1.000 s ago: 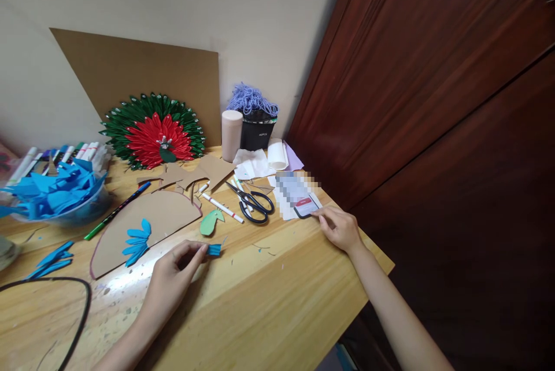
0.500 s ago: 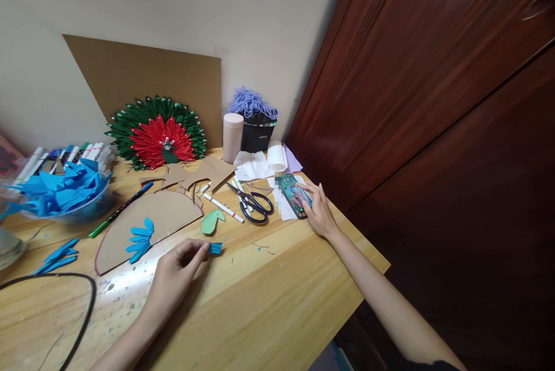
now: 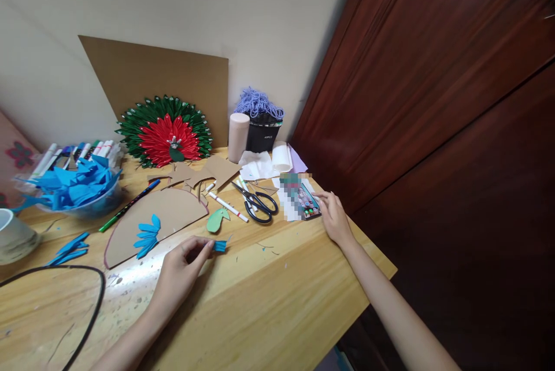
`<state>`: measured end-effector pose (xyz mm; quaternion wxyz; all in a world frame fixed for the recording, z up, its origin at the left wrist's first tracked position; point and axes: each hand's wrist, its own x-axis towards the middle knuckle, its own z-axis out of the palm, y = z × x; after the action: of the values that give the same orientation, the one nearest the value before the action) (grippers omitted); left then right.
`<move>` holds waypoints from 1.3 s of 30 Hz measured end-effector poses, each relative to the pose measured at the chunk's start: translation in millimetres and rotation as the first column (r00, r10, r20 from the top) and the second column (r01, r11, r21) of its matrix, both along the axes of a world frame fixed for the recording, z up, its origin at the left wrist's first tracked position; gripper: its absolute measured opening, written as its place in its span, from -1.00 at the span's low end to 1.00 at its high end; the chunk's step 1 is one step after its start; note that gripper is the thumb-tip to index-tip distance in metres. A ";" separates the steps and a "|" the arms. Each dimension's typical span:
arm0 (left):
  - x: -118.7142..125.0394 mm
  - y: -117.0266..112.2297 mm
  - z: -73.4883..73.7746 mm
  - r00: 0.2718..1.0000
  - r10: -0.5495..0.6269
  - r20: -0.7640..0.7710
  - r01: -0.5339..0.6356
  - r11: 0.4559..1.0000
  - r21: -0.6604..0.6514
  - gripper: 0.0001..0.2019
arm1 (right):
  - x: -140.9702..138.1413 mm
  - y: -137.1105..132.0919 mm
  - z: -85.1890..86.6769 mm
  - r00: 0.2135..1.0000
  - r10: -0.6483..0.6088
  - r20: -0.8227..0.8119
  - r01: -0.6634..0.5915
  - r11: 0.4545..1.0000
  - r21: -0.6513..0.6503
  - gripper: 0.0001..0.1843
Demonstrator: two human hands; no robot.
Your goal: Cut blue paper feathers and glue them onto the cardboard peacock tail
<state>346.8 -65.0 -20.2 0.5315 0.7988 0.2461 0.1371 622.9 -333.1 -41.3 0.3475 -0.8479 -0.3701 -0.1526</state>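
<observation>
My left hand (image 3: 187,262) pinches a small pleated blue strip (image 3: 221,246), which looks like paper or cloth, between thumb and fingertips just above the table. My right hand (image 3: 336,219) is at the right edge of a phone (image 3: 309,200) with a lit screen, its fingers stretched out and holding nothing. Left of my left hand lies a cardboard half-round (image 3: 173,209) with a fan of blue petals (image 3: 148,236) on it. A green paper bird head (image 3: 217,221) lies just beyond my left hand. Black-handled scissors (image 3: 259,204) rest between it and the phone.
A bowl (image 3: 93,203) of blue pieces and loose blue strips (image 3: 71,249) are at left, near a white cup (image 3: 13,238) and a black cable (image 3: 102,290). A red-green peacock (image 3: 169,134) leans on cardboard (image 3: 173,73). A pink bottle (image 3: 238,138) stands beside it. A dark wooden cabinet (image 3: 433,117) borders the right.
My right hand's fingers have drawn back from over the phone's screen to its right edge. The screen's picture has changed. My left hand keeps its pinch on the blue strip. The view has shifted slightly.
</observation>
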 end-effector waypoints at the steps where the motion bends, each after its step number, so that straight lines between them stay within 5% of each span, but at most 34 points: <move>1: -0.2 -0.1 0.5 1.000 0.001 -0.001 -0.001 1.000 0.005 -0.65 | -1.5 0.4 0.5 1.000 0.001 -0.006 -0.001 1.000 0.000 -0.69; 15: -0.5 2.1 -6.3 1.000 0.007 -0.003 -0.007 1.000 -0.008 -0.66 | 26.7 33.5 25.6 0.991 0.086 0.100 -0.076 0.992 -0.100 -0.72; 39: -0.8 2.1 -5.5 1.000 -0.017 -0.014 0.017 1.000 -0.022 -0.66 | 34.1 36.5 14.1 0.995 0.063 0.076 -0.052 0.989 -0.140 -0.75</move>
<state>346.1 -62.9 -25.7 0.5395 0.7960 0.2445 0.1245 656.9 -296.5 -27.3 0.2775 -0.8520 -0.4178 -0.1502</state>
